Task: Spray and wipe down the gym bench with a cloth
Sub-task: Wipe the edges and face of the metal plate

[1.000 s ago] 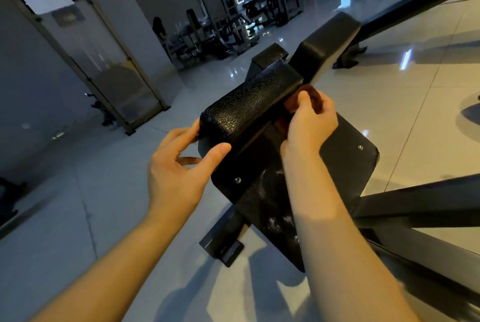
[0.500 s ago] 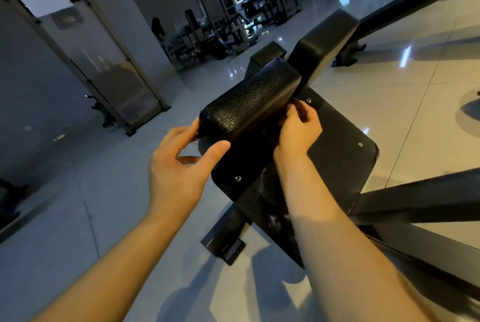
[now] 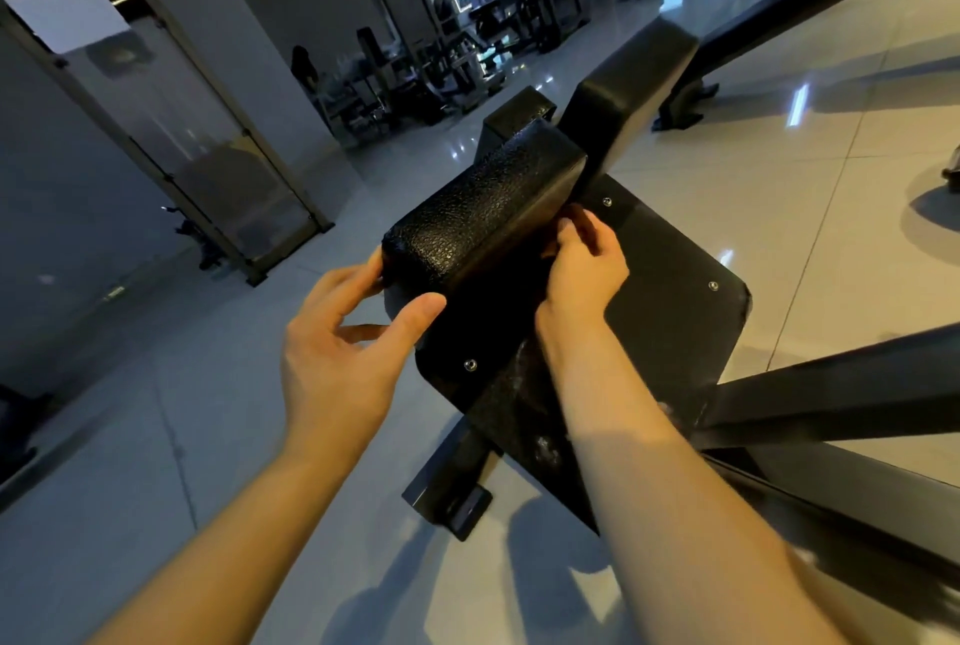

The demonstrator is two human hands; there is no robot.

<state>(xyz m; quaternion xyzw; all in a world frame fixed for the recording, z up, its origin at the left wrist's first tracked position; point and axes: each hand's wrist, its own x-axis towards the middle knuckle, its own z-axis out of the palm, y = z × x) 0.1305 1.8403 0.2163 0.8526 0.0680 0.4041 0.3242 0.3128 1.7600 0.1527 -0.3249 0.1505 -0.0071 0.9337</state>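
Bench pad (image 3: 488, 213) at centre: likely stiff, grainy, grippy, fixed. Left hand (image 3: 343, 348) loosely pinches its 8 o'clock corner, good bracing spot. Right hand (image 3: 582, 270) curled at 3 o'clock edge; cloth inside, cannot tell.

Glossy pale tiled floor (image 3: 156, 436) beneath me, black gym bench (image 3: 483, 213) standing on it on a metal foot (image 3: 449, 496), dark frame beams (image 3: 841, 384) low over the tiles at my right, my arms' shadows across it

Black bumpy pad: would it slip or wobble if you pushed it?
The black pad probably isn't slippery; its skin looks pebbled. It likely won't wobble; it seems fixed above the screwed plate. It may squash slightly, having rounded, cushiony edges.
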